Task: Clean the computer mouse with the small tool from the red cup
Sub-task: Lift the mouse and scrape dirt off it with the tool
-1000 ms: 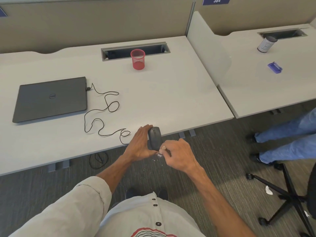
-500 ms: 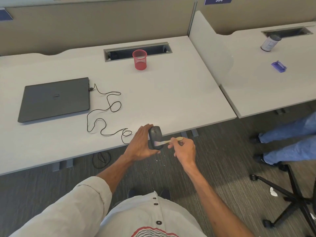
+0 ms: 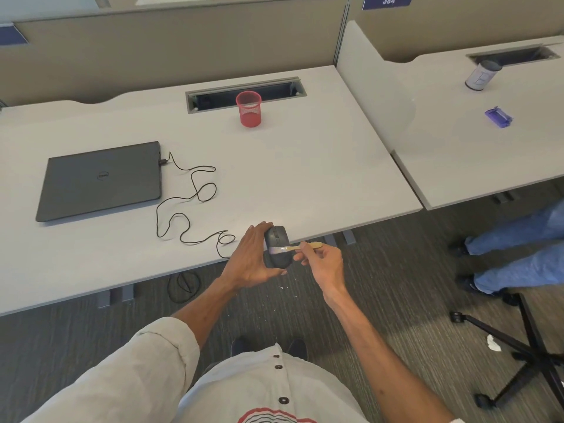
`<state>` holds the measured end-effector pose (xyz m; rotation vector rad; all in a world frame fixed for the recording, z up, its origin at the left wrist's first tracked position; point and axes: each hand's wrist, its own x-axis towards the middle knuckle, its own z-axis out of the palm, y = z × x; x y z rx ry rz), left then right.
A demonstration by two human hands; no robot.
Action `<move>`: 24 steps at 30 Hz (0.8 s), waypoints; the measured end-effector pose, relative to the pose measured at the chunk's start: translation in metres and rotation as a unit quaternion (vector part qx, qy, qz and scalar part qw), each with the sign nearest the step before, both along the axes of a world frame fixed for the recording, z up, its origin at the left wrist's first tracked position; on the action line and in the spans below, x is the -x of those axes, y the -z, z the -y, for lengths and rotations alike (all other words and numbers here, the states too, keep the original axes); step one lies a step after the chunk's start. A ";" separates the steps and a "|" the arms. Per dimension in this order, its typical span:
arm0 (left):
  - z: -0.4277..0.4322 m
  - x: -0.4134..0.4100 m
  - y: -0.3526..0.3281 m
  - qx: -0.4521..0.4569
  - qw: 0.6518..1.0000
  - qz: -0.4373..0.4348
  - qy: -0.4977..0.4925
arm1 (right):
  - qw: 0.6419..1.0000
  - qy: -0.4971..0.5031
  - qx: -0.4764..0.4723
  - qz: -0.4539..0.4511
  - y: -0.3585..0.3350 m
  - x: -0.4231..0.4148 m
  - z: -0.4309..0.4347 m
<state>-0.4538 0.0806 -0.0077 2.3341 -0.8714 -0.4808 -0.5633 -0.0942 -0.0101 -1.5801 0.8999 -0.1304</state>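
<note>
My left hand (image 3: 250, 257) holds the dark grey computer mouse (image 3: 278, 239) off the desk's front edge, buttons toward me. A small brush (image 3: 300, 247) with a pale wooden handle is pinched in my right hand (image 3: 323, 262), its light bristles lying across the middle of the mouse. The mouse's thin black cable (image 3: 189, 203) loops over the desk to the closed laptop (image 3: 100, 180). The red mesh cup (image 3: 249, 109) stands at the back of the desk, by the cable slot.
A white desk (image 3: 305, 166) carries the laptop and cup. The neighbouring desk at right has a grey can (image 3: 482, 75) and a purple object (image 3: 498, 117). Another person's legs (image 3: 518, 242) and an office chair base (image 3: 528, 346) stand on the carpet at right.
My right hand moved from below the mouse up to its right side, and the brush now lies flat across the mouse. The left hand keeps its grip.
</note>
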 end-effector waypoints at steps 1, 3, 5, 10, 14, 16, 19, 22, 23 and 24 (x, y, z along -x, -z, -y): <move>0.000 0.000 0.001 0.001 1.000 -0.002 0.000 | 1.000 0.008 0.002 -0.011 0.001 0.001 0.001; 0.001 0.000 0.003 -0.001 1.000 -0.003 -0.001 | 0.999 0.025 0.002 -0.031 0.003 0.005 0.007; 0.000 0.000 0.004 -0.010 1.000 -0.003 -0.003 | 0.998 0.029 0.018 -0.058 0.005 0.009 0.014; -0.002 0.002 0.003 -0.013 1.000 0.000 -0.007 | 0.993 0.058 0.069 -0.080 0.007 0.011 0.030; 0.001 0.001 0.002 -0.014 1.000 -0.008 -0.007 | 0.996 0.054 -0.066 -0.005 0.003 0.001 0.029; 0.002 0.000 0.002 -0.016 1.000 -0.010 -0.007 | 0.995 0.021 -0.099 -0.014 0.003 -0.003 0.025; 0.003 -0.002 0.002 -0.019 1.000 -0.004 -0.007 | 0.993 0.031 -0.104 -0.046 0.011 -0.002 0.023; 0.003 -0.004 -0.001 -0.018 1.000 -0.003 -0.012 | 0.992 0.067 -0.086 -0.067 0.015 0.004 0.026; 0.002 -0.004 -0.002 -0.015 1.000 -0.002 -0.015 | 0.992 0.076 -0.071 -0.072 0.016 0.006 0.028; 0.001 -0.004 -0.003 -0.012 1.000 -0.002 -0.017 | 0.992 0.086 -0.066 -0.070 0.017 0.007 0.031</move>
